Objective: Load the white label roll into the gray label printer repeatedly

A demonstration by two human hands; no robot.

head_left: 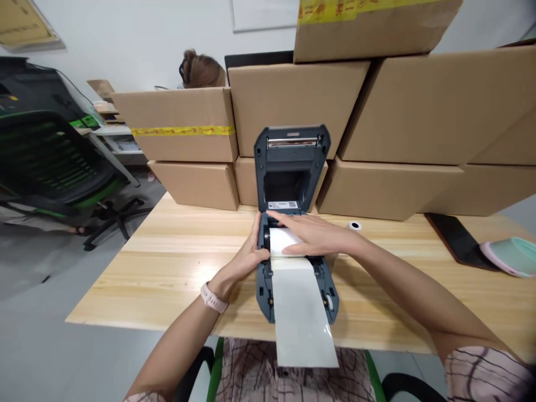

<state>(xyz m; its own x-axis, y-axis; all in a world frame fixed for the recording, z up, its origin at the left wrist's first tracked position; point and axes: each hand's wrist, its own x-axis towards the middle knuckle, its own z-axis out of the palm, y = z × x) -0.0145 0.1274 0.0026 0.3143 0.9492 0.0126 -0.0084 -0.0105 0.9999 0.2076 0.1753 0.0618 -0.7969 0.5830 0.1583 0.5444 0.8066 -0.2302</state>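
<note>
A dark grey label printer stands open on the wooden table, its lid tilted up toward the boxes. A white paper roll lies in its bay, and a strip of label paper runs out over the table's front edge. My right hand lies flat on top of the roll, fingers stretched out. My left hand grips the printer's left side by the roll, thumb on the edge of the bay. A pink watch is on my left wrist.
Cardboard boxes are stacked along the table's back edge, and a person's head shows behind them. A small white tape roll lies right of the printer. A dark phone and a teal-and-pink case lie at the right. An office chair stands at the left.
</note>
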